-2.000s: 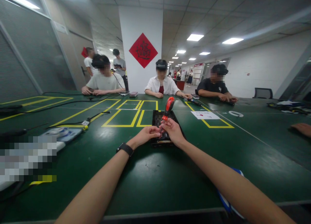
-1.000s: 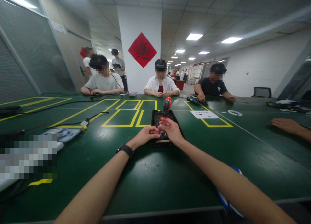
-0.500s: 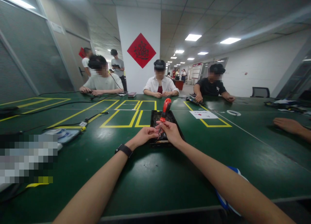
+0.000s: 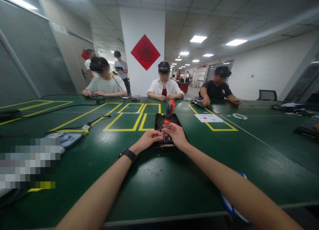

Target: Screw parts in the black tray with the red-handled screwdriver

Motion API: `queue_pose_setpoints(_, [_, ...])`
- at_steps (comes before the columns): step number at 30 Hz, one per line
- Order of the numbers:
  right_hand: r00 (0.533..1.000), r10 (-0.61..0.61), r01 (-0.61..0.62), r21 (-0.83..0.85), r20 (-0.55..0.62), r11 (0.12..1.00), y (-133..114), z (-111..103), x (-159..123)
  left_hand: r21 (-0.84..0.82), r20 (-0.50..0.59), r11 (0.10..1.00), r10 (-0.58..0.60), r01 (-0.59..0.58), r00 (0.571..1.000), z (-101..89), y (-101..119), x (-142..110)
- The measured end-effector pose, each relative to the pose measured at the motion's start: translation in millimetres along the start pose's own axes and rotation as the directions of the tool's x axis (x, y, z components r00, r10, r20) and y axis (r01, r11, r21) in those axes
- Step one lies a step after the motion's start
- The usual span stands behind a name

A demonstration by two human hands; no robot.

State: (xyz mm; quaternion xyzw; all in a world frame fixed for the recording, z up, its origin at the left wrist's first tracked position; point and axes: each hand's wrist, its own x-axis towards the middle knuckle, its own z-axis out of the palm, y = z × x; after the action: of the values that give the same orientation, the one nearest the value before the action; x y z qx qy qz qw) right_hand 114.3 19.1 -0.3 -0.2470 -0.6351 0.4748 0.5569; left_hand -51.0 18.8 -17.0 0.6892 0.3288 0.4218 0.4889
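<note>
Across the green counter (image 4: 154,183) marked with yellow tape, your right hand (image 4: 175,132) pinches the red-and-black screwdriver (image 4: 169,112), handle up, over the black tray (image 4: 170,148) at centre, while your left hand (image 4: 151,138), fingertips drawn together, meets its shaft, three seated people beyond.

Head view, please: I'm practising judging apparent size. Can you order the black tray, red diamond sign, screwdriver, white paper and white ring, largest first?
1. Black tray, though partly hidden
2. Red diamond sign
3. Screwdriver and white paper: too alike to rank
4. White ring
</note>
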Motion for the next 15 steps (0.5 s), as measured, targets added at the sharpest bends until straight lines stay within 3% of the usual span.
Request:
queue_pose_setpoints(9, [0.999, -0.036, 0.035, -0.043, -0.035, 0.998, -3.9, 2.3, -1.3, -0.017, 0.001, 0.999, -0.037, 0.037, 0.999, 1.6, 3.4, -1.9])
queue_pose_setpoints(15, [1.0, -0.012, 0.014, -0.077, 0.026, 0.997, -3.3, 2.2, -2.1, 0.008, 0.075, 1.0, 0.005, -0.006, 0.997, -2.9, 0.1, -0.5])
